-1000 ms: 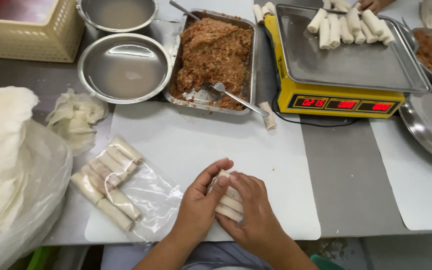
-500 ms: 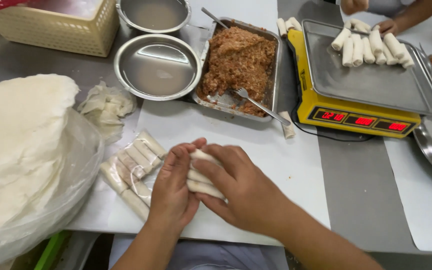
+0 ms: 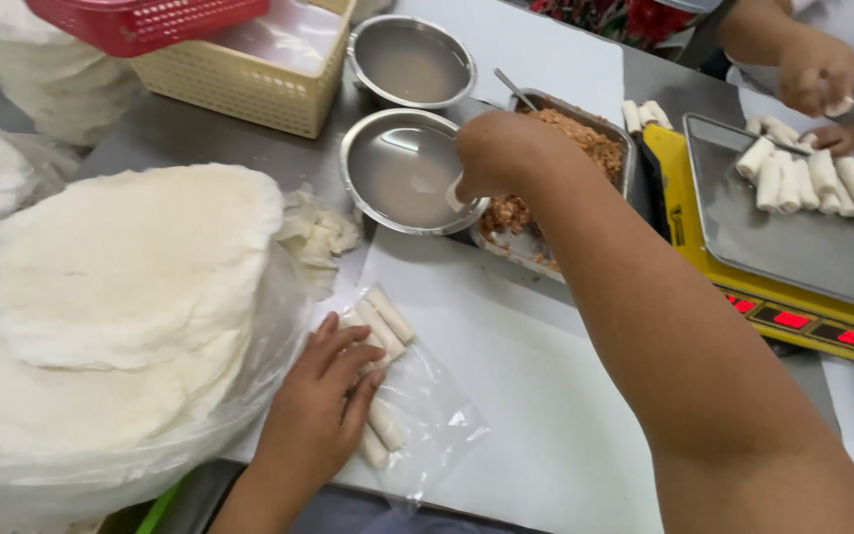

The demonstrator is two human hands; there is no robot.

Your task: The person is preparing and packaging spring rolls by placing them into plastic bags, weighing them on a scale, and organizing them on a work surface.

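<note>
Head view: both hands on the roll-wrapping bench.
Left hand lies flat, fingers spread, on rolls atop a clear bag. Right hand curled at the rim of a steel bowl, pinching something small and white; filling tray just beside it.

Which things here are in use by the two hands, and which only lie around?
In use:
left hand resting on the finished rolls on a clear bag
right hand at the rim of the nearer metal bowl, beside the filling tray

Lying around:
wrapper stack
farther metal bowl
beige basket
red basket
yellow scale with rolls, handled by another person
</note>
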